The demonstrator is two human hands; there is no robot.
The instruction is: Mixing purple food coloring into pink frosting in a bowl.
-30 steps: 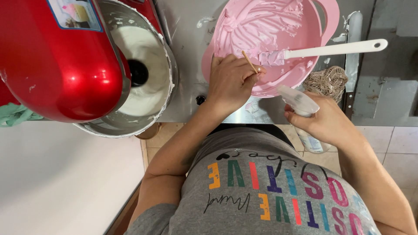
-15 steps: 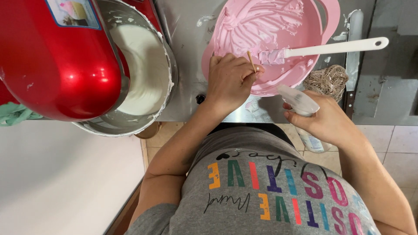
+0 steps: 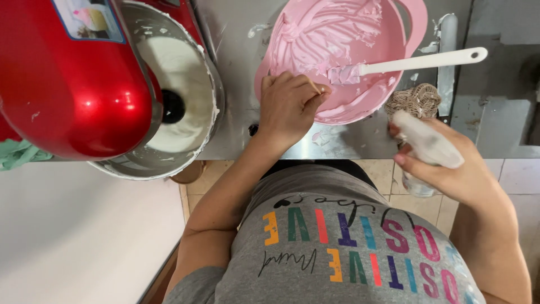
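Holding Stick at Pink Bowl

Filling the upper left of the frame, a red mixer stands over its metal bowl. Upper centre sits a pink bowl with a white spatula. Left hand pinches a thin stick at the rim. Right hand, lower right, grips a small bottle.

Glossy red mixer, steel bowl

Mixing bowl on the desk, spatula resting in it; stand mixer to its left; left hand at the bowl's near rim.
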